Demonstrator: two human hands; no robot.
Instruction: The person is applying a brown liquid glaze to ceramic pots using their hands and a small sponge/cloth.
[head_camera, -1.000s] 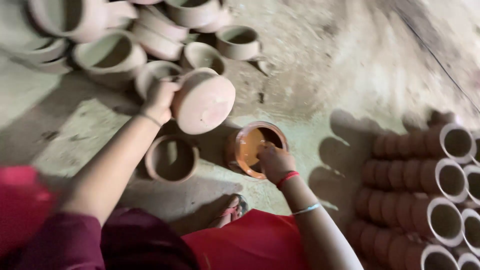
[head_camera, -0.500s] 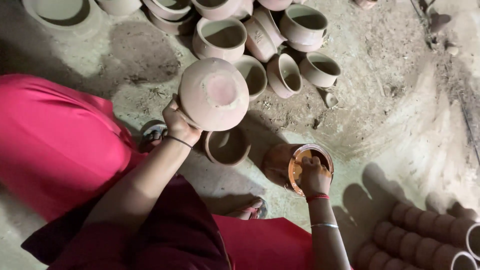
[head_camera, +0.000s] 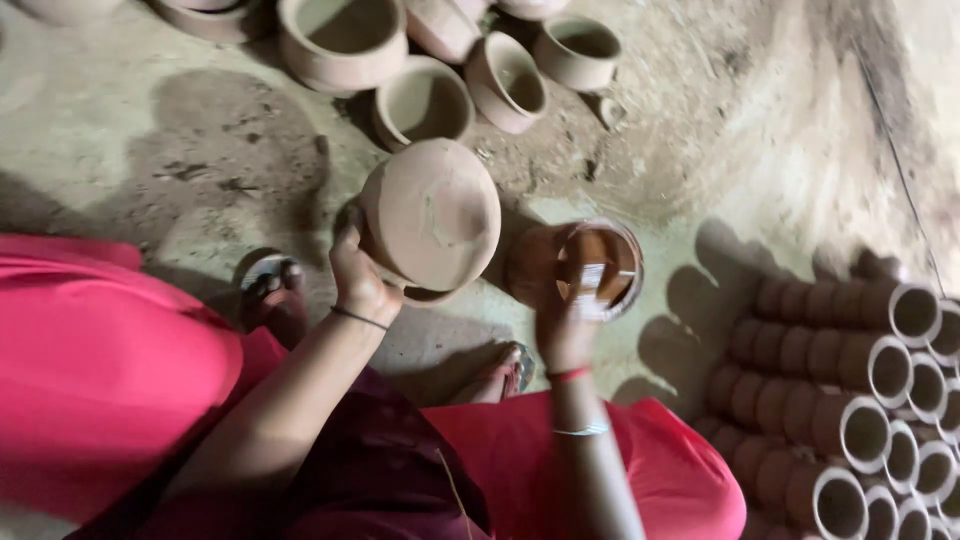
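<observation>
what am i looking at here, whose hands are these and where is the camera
The camera sits on a person's head and looks down, so the two arms reaching out are that person's own. The left hand holds a round clay pot by its rim, bottom turned up. The right hand, blurred by motion, is at a small bowl of orange-brown liquid on the dirt floor. More unfired clay pots stand at the top, and stacked clay cups lie in rows at the right.

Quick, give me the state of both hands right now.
Left hand: closed on the rim of the upturned clay pot.
Right hand: blurred over the small orange-stained bowl; grip cannot be told.
</observation>
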